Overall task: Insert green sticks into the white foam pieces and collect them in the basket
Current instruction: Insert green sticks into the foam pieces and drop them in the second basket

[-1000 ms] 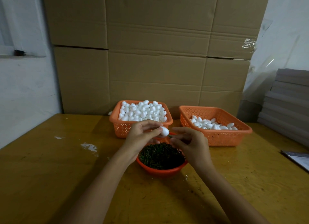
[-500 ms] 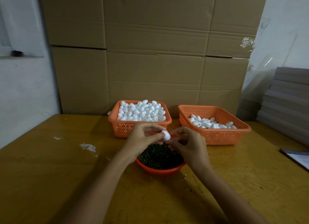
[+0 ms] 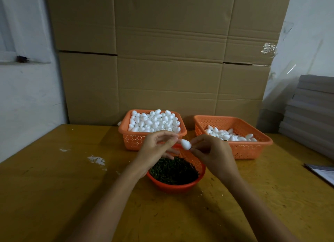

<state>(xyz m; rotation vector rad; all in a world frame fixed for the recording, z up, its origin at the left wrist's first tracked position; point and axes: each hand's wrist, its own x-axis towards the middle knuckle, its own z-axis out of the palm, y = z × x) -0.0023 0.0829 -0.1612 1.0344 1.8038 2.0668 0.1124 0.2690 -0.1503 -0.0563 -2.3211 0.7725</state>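
Grip: our right hand [image 3: 212, 156] pinches the white egg-shaped foam piece [image 3: 186, 144].
Left hand [image 3: 156, 148]: fingers loose, just beside it.
Beneath: round orange plastic bowl [image 3: 173, 188] of green sticks [image 3: 173, 171].

Single view, worn on my head, wide-angle. It faces forward and down across the desk [image 3: 54, 196] toward the cardboard boxes [image 3: 168, 79] at its far edge. My left hand [image 3: 155, 149] and right hand [image 3: 215, 157] appear close, just below frame centre.
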